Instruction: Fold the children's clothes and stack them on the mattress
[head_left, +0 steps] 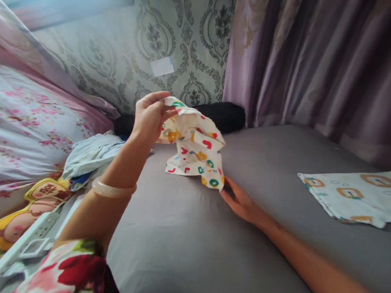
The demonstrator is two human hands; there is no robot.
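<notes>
A small white cloth garment (pixel 198 146) with red, yellow and green prints hangs between my two hands, over a grey bedsheet (pixel 175 243). My left hand (pixel 150 116) is raised and pinches its upper left edge between thumb and fingers. Lower down, my right hand (pixel 238 199) grips the garment's bottom right corner. The cloth is crumpled and partly folded over itself, so its full shape cannot be made out. Apart from it, at the right, a white folded cloth (pixel 356 193) with orange and green prints lies flat on the sheet.
A pile of light clothes (pixel 91 155) lies at the left, near a yellow cartoon cushion (pixel 30 215) and a white power strip (pixel 39 229). A black bundle (pixel 222 115) rests by the patterned wall (pixel 121 56). Purple curtains (pixel 305 60) hang at the right.
</notes>
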